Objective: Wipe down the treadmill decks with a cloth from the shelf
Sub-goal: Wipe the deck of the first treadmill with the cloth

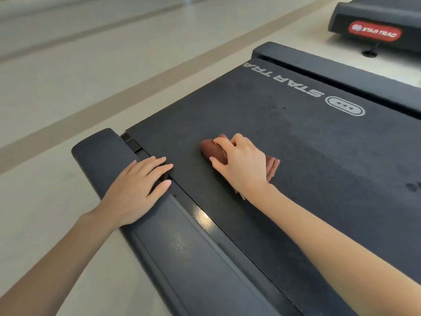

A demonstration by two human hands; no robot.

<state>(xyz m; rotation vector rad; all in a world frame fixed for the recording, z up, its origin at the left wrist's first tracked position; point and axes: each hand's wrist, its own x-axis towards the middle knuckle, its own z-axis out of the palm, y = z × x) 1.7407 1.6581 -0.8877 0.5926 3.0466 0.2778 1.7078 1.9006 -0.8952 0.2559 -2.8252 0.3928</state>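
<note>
Plainly, the treadmill deck (296, 144) lay beneath the grip. The left hand (134, 190) rested flat on the side rail (182, 258), holding nothing. The right hand (239, 165) curled round the bunched cloth (214, 149), whose loose tail behind the palm might drag free.

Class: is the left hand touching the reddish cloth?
Apart. The head view shows the left hand resting on the side rail, bare belt separating it from the cloth.

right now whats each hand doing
Left hand: open, flat on the side rail.
Right hand: gripping the cloth on the belt.
</note>
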